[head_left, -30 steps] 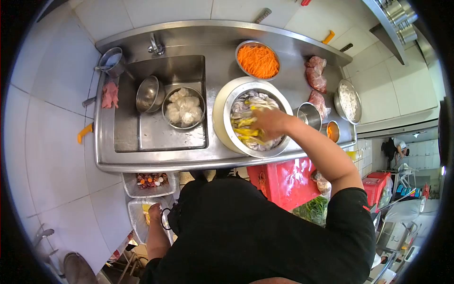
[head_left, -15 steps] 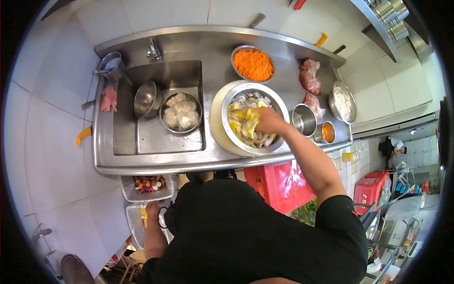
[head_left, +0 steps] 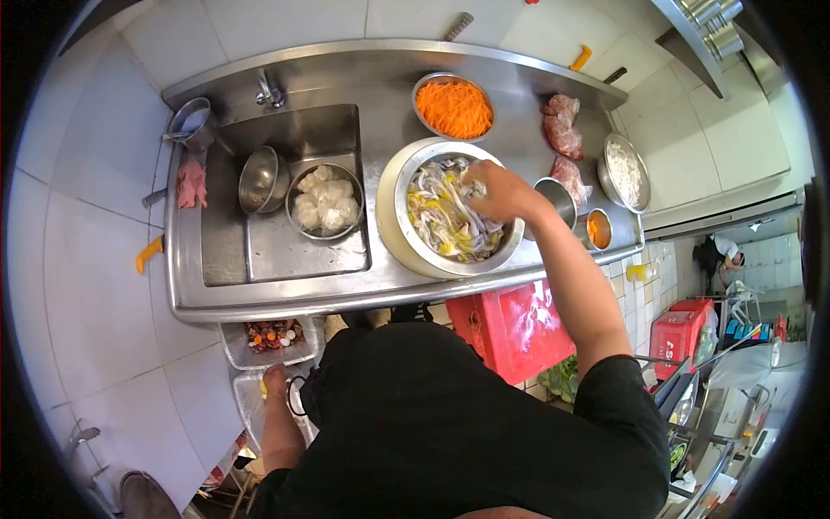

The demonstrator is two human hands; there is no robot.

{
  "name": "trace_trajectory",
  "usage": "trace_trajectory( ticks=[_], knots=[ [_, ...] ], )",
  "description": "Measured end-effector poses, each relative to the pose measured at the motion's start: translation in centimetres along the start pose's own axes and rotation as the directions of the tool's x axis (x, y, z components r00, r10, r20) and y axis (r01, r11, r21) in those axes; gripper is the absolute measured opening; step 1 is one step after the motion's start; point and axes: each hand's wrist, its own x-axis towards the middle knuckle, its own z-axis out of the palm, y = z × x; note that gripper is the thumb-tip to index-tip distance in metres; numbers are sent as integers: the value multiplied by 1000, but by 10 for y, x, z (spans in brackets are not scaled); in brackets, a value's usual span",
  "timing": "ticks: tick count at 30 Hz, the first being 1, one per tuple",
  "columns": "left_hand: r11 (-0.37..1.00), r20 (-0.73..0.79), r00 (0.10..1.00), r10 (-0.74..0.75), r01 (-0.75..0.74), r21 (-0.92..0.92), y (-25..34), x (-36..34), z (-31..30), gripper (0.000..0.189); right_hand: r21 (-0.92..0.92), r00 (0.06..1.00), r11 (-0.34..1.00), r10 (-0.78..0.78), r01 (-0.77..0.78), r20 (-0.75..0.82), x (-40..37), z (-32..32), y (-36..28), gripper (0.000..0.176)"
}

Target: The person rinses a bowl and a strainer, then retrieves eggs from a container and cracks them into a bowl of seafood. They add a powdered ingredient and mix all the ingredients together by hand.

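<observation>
My right hand (head_left: 501,195) is in a large steel bowl (head_left: 405,203), its fingers bent down into a heap of greyish-white strips (head_left: 450,212) streaked with yellow. The strips' exact kind does not show. The fingertips are partly buried at the heap's right side. Under the steel bowl is a wider cream-coloured basin (head_left: 389,216). My left hand (head_left: 275,381) hangs low beside my body, over a clear plastic tub (head_left: 249,406) below the counter edge; its fingers are mostly hidden.
Shredded carrot (head_left: 454,108) fills a bowl behind. To the right stand an empty steel pot (head_left: 558,203), bagged meat (head_left: 562,130) and a bowl of white pieces (head_left: 624,173). The sink (head_left: 303,259) holds two bowls. A red crate (head_left: 510,333) is below the counter; a person (head_left: 722,255) is farther off.
My right hand has shifted up toward the bowl's right rim, away from the yellow-coated clump it gripped. The yellow is more spread through the strips. My left hand has moved slightly upward.
</observation>
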Motion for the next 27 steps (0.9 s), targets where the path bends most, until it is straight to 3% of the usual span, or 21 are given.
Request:
trace_trajectory(
  ticks=[3, 5, 6, 7, 9, 10, 12, 14, 15, 17, 18, 19, 21, 23, 24, 25, 26, 27],
  knots=[
    [995, -31, 997, -67, 64, -79, 14, -13, 10, 20, -128, 991, 988, 96, -84, 89, 45, 26, -15, 62],
    [991, 62, 998, -31, 39, -129, -9, 6, 9, 19, -294, 980, 948, 160, -119, 122, 70, 54, -39, 68],
    [993, 182, 983, 2, 19, -113, -26, 14, 0, 19, -353, 977, 928, 175, -121, 125, 79, 65, -38, 71],
    [993, 178, 984, -1, 22, -113, -29, 11, 0, 19, -410, 973, 904, 190, -122, 128, 88, 75, -37, 73],
    [986, 95, 994, -45, 60, -158, -33, 3, 9, 20, -345, 901, 924, 284, -165, 329, 120, 89, -14, 73],
    [985, 89, 987, -137, 145, -98, -33, -2, 11, 21, -362, 905, 907, 325, -216, 273, 131, 100, -3, 76],
    [977, 104, 983, -154, 167, -131, -53, -6, 9, 22, -275, 918, 938, 288, -212, 274, 143, 104, 15, 72],
    [965, 123, 977, -175, 194, -174, -58, -5, 17, 23, -14, 969, 989, 147, -147, 197, 120, 72, 5, 64],
    [961, 136, 977, -167, 192, -200, -61, -7, 15, 22, -16, 968, 989, 148, -148, 203, 110, 48, -4, 64],
    [951, 162, 973, -165, 200, -236, -67, -18, 3, 22, 42, 888, 964, 223, -261, 403, 93, 14, -10, 71],
    [967, 158, 977, -141, 171, -191, -53, -30, -1, 23, 44, 882, 962, 230, -271, 412, 75, -2, -14, 71],
    [979, 155, 981, -118, 141, -146, -35, -46, -4, 23, 34, 877, 970, 203, -242, 435, 55, -17, -18, 74],
    [968, 129, 960, -249, 251, 0, -27, -32, -11, 25, 23, 872, 976, 183, -216, 454, 23, -24, -8, 78],
    [965, 64, 964, -260, 262, -27, -27, -22, -8, 24, 129, 928, 985, -150, 112, 340, -7, -11, 3, 82],
    [977, 70, 976, -208, 210, -32, -25, -20, -8, 23, 126, 928, 986, -148, 111, 342, -18, 6, 9, 82],
    [987, 74, 985, -153, 156, -34, -20, -16, -12, 22, -145, 950, 965, -176, 218, 258, -28, 29, 19, 85],
    [999, 51, 999, 18, -19, 26, -45, 15, -13, 19, -411, 958, 868, -223, 279, 180, -31, 46, 30, 89],
    [999, 54, 998, 18, -20, 34, -38, 26, -9, 19, -407, 960, 872, -217, 272, 179, -26, 60, 36, 89]
  ],
)
